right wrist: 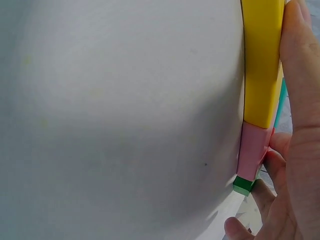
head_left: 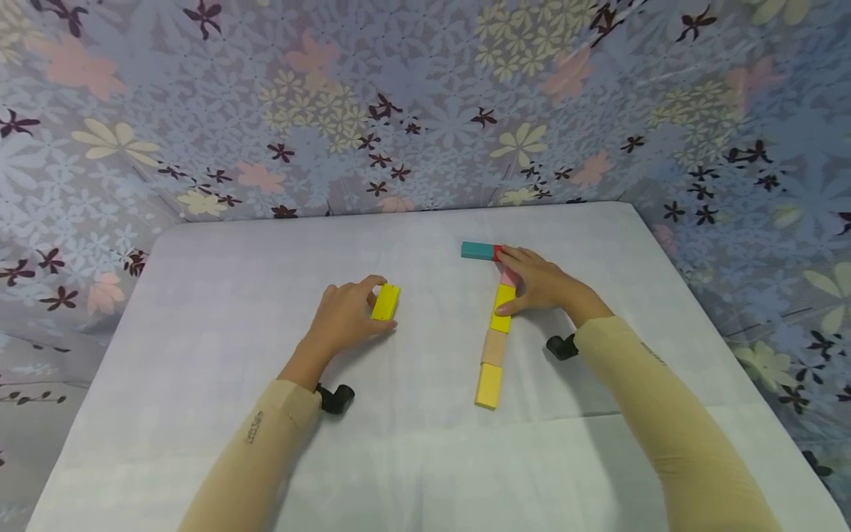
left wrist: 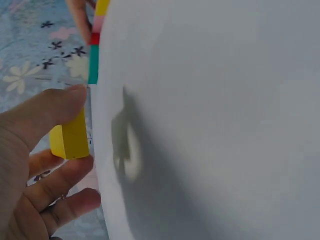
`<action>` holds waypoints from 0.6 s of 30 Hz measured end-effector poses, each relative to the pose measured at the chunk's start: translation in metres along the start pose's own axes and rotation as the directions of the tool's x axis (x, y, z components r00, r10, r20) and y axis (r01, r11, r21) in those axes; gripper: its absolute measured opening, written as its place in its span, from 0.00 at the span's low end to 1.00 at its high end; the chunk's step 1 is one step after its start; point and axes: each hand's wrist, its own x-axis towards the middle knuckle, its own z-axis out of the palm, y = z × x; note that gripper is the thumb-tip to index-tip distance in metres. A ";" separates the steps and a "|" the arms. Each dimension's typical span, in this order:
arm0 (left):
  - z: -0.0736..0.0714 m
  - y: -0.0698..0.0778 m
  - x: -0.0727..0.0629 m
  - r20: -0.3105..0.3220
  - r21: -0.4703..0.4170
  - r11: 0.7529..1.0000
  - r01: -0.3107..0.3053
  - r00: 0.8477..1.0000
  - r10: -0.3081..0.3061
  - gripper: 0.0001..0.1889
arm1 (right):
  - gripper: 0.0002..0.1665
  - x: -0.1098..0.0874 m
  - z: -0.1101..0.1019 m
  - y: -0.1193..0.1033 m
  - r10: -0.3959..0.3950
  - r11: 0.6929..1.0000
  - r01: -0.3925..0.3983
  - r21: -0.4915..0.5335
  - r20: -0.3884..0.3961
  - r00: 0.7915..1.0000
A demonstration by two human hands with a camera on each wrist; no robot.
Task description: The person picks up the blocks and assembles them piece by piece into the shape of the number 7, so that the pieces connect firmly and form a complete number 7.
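Observation:
My left hand point(head_left: 342, 314) pinches a yellow block point(head_left: 386, 301) between thumb and fingertips. In the left wrist view this block is held clear of the white surface, which bears the hand's shadow. To the right, my right hand point(head_left: 544, 282) lies spread along a row of blocks. Its thumb touches a yellow block point(head_left: 503, 297), and its fingertips reach the red block point(head_left: 497, 253) at the far end. Between them is a pink block point(head_left: 508, 277), partly covered by the hand. The right wrist view also shows a green block point(right wrist: 243, 185) beside the fingers.
A teal block point(head_left: 477, 250) extends left from the red one. Nearer me, the row continues with a tan block point(head_left: 493, 347) and another yellow block point(head_left: 488, 386). The white-covered table point(head_left: 266, 258) meets flowered cloth point(head_left: 425, 103) behind. Black wrist mounts point(head_left: 337, 399) stick out beneath both wrists.

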 end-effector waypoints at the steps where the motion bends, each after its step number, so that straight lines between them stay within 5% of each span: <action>1: -0.002 0.002 0.009 0.011 0.014 1.000 -0.010 1.000 0.010 0.41 | 0.77 0.000 0.000 0.000 -0.002 1.000 0.002 0.004 0.002 1.000; 9: -0.007 0.025 0.074 0.134 0.081 0.996 -0.045 0.990 0.034 0.41 | 0.77 0.000 0.003 0.004 -0.033 0.999 0.033 0.011 -0.005 0.999; 18: 0.005 0.038 0.119 0.160 0.063 0.997 -0.051 0.986 0.041 0.41 | 0.77 -0.004 0.002 0.002 -0.014 1.000 0.014 0.006 -0.002 1.000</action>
